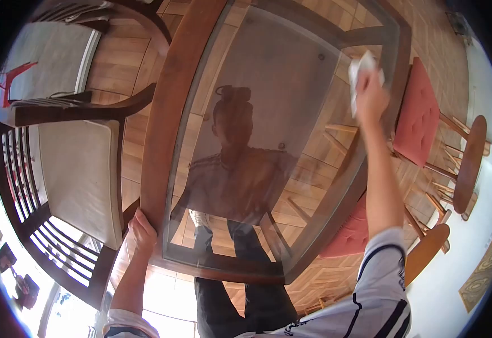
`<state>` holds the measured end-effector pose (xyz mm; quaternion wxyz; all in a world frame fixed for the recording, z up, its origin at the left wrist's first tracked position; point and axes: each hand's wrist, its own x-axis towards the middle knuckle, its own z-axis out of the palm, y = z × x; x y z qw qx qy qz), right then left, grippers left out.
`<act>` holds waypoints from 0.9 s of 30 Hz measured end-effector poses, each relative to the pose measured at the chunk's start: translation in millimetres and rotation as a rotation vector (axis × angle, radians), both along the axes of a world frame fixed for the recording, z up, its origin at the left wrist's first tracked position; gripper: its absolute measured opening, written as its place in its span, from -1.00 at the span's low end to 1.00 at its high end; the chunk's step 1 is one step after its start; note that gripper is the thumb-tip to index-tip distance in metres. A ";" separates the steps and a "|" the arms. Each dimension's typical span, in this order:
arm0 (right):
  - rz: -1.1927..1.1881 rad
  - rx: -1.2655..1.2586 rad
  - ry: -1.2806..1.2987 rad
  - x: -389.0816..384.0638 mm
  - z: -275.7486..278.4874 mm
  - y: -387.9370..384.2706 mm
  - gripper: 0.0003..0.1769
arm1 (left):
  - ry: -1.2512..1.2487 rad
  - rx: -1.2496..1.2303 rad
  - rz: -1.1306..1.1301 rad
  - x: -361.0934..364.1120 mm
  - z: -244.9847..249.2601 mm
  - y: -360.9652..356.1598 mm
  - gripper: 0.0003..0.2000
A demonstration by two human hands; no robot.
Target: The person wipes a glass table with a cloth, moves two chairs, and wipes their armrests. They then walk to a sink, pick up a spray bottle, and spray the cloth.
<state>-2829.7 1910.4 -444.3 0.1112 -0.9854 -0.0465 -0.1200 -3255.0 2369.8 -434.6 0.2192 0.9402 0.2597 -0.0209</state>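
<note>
My right hand [373, 98] is closed around a crumpled white cloth [364, 65], blurred by motion, over the far right part of the glass tabletop [291, 141]. Whether the cloth touches the glass cannot be told. My left hand [142, 230] grips the near left part of the table's dark wooden edge [159, 169], close to a chair; its fingers are partly hidden. The glass mirrors a person's head and shoulders, and the floor and table legs show through it.
A dark slatted chair [77, 174] with a beige seat stands at the left, another chair [139, 17] behind it. Along the right side are pink-cushioned chairs [417, 115] with wooden backs. Wood-patterned floor [116, 56] surrounds the table, and a white wall [460, 259] rises at right.
</note>
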 end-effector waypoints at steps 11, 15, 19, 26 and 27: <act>0.982 0.453 0.222 -155.2 4.1 218.7 -0.91 | 0.228 -0.070 -0.003 -7.4 5.6 8.3 -0.67; 0.290 0.174 0.124 -16.3 24.3 158.7 -0.75 | -0.031 -0.024 -0.009 7.2 8.4 -0.1 -0.56; 0.149 0.341 0.178 14.4 17.4 200.8 -0.71 | 0.051 -0.116 0.042 6.3 6.8 2.1 -0.54; 0.623 0.072 0.208 -135.7 28.7 120.2 -0.88 | 0.065 -0.115 0.043 6.3 6.5 6.9 -0.56; 0.413 -0.095 0.148 -107.7 10.3 81.4 -0.88 | 0.087 -0.121 0.054 5.6 8.1 3.6 -0.56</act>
